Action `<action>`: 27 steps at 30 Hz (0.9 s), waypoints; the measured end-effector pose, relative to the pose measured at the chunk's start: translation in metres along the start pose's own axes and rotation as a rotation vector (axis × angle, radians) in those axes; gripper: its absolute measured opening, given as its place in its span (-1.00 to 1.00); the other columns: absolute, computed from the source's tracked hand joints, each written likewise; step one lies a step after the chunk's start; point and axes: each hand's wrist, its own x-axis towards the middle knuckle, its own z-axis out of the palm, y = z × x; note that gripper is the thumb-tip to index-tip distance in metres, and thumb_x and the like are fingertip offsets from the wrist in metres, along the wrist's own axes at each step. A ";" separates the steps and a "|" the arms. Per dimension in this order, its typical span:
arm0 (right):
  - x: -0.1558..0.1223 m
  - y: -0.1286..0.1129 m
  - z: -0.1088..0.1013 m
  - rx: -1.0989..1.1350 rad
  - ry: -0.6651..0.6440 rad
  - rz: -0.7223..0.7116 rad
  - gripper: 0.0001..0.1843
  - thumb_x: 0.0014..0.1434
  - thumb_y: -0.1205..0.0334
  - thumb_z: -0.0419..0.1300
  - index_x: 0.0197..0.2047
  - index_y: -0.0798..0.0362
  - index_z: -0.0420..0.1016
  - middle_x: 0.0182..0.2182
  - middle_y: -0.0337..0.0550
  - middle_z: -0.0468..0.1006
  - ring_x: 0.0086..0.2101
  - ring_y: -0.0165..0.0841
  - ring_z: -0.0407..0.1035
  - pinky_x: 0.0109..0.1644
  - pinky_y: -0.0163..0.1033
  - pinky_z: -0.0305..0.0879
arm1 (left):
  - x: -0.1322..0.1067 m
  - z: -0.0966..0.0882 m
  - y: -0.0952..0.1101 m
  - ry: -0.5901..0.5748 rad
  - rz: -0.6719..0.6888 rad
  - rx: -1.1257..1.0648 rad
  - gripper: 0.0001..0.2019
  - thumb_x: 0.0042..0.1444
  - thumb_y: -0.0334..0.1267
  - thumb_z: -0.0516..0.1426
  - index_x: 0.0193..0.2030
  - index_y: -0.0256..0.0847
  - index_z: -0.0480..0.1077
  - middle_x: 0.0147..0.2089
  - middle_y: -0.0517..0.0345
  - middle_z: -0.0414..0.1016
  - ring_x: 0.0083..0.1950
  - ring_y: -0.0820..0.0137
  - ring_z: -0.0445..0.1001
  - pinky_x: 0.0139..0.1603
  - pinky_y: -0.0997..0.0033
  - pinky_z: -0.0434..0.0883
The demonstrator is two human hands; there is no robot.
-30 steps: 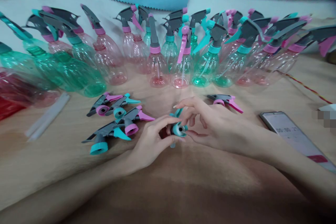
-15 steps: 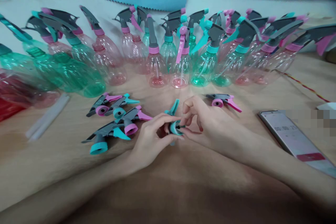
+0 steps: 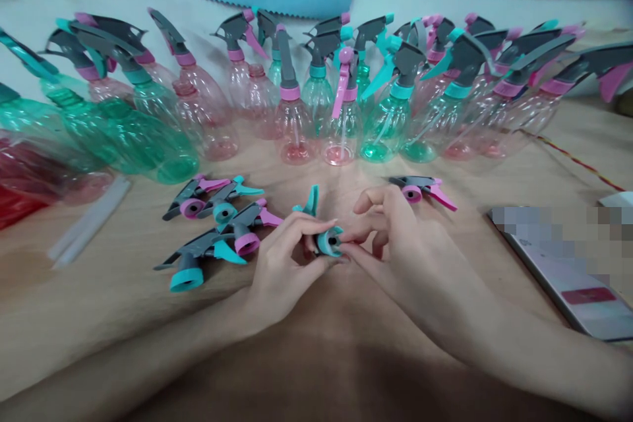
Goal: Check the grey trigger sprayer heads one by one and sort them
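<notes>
In my left hand [image 3: 285,257], a grey and teal spray trigger head [image 3: 327,242] is held on its side, its collar opening turned toward my right hand. Its teal lever [image 3: 312,200] sticks up behind my left fingers, which hide most of the grey body. My right hand [image 3: 390,231] pinches at the collar's rim with thumb and index fingertip, the other fingers curled. Whether a small part sits between those tips cannot be made out. Left of my hands lie several loose trigger heads, among them a teal-collared one [image 3: 186,278] and a pink-collared one [image 3: 246,243].
Spray bottles [image 3: 388,128] with heads on stand across the back. Uncapped green bottles [image 3: 148,138] crowd the left, near clear tubes [image 3: 91,221]. Another pink trigger head [image 3: 412,194] lies beyond my right hand. A phone [image 3: 558,264] lies at right, near a twisted cable [image 3: 578,161].
The trigger head has turned in my left hand, its lever swinging left and its collar opening now facing right. My right fingers have shifted from the collar's upper edge to its right side.
</notes>
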 end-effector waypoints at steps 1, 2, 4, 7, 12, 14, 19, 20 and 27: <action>-0.001 0.000 0.002 0.039 0.006 0.001 -0.72 0.08 0.47 0.08 -0.20 0.00 0.10 -0.41 -0.24 0.56 -0.55 -0.44 0.41 -0.54 -0.37 0.22 | -0.001 0.000 -0.001 0.002 0.001 -0.019 -0.69 -0.02 -0.41 0.26 -0.09 -0.14 0.42 -0.34 0.17 0.34 -0.38 0.45 0.29 -0.42 0.47 0.29; -0.001 0.000 0.003 0.073 0.006 -0.002 -0.73 0.09 0.47 0.07 -0.19 0.00 0.10 -0.37 -0.22 0.56 -0.50 -0.42 0.44 -0.50 -0.37 0.25 | -0.001 0.000 -0.003 -0.001 -0.002 -0.042 -0.68 -0.02 -0.41 0.26 -0.09 -0.14 0.42 -0.33 0.17 0.33 -0.37 0.45 0.30 -0.42 0.47 0.30; -0.001 0.004 0.005 0.105 -0.022 -0.009 -0.76 0.11 0.45 0.05 -0.19 -0.01 0.12 -0.30 -0.18 0.56 -0.42 -0.40 0.48 -0.45 -0.36 0.29 | -0.002 0.000 -0.006 -0.022 -0.020 -0.078 -0.65 -0.03 -0.41 0.26 -0.07 -0.12 0.41 -0.30 0.16 0.33 -0.36 0.45 0.32 -0.41 0.46 0.32; 0.004 0.014 0.002 0.085 -0.117 -0.065 -0.81 0.14 0.42 0.05 -0.21 -0.01 0.15 -0.31 -0.20 0.53 -0.40 -0.41 0.46 -0.44 -0.37 0.27 | -0.002 -0.001 -0.008 -0.051 -0.035 -0.085 -0.62 -0.03 -0.42 0.26 -0.04 -0.10 0.40 -0.28 0.16 0.32 -0.36 0.45 0.32 -0.40 0.46 0.33; 0.011 0.025 -0.010 -0.079 -0.257 -0.184 -0.88 0.16 0.31 0.07 -0.20 0.01 0.23 -0.36 -0.19 0.53 -0.46 -0.41 0.40 -0.50 -0.38 0.17 | 0.001 -0.003 -0.006 -0.145 -0.100 -0.027 -0.69 -0.06 -0.35 0.30 -0.13 -0.16 0.42 -0.35 0.19 0.30 -0.38 0.46 0.30 -0.43 0.49 0.31; 0.013 0.026 -0.015 -0.132 -0.243 -0.194 -0.88 0.17 0.26 0.09 -0.19 0.01 0.24 -0.37 -0.20 0.53 -0.49 -0.41 0.37 -0.52 -0.38 0.13 | 0.003 -0.003 -0.006 -0.171 -0.142 -0.038 -0.69 -0.05 -0.32 0.30 -0.12 -0.17 0.42 -0.36 0.19 0.31 -0.39 0.45 0.30 -0.43 0.48 0.32; 0.015 0.025 -0.020 -0.168 -0.267 -0.248 -0.89 0.19 0.20 0.10 -0.20 0.00 0.29 -0.33 -0.21 0.53 -0.44 -0.40 0.37 -0.48 -0.36 0.10 | 0.004 -0.003 -0.005 -0.172 -0.133 -0.018 -0.65 -0.05 -0.41 0.28 -0.07 -0.14 0.42 -0.34 0.20 0.36 -0.39 0.48 0.29 -0.41 0.49 0.29; 0.016 0.024 -0.019 -0.202 -0.273 -0.267 -0.93 0.21 0.23 0.08 -0.23 0.02 0.30 -0.35 -0.20 0.52 -0.44 -0.41 0.36 -0.47 -0.35 0.09 | 0.004 -0.003 -0.004 -0.169 -0.130 -0.001 -0.66 -0.05 -0.42 0.28 -0.09 -0.14 0.43 -0.36 0.22 0.35 -0.40 0.48 0.29 -0.42 0.50 0.28; 0.018 0.021 -0.016 -0.309 -0.285 -0.504 -0.73 0.24 0.42 -0.07 -0.41 0.07 0.38 -0.44 -0.18 0.44 -0.43 -0.43 0.25 -0.46 -0.33 -0.02 | 0.006 -0.005 -0.001 -0.198 -0.162 0.006 -0.74 0.02 -0.38 0.23 -0.10 -0.16 0.45 -0.30 0.17 0.44 -0.31 0.41 0.40 -0.31 0.44 0.36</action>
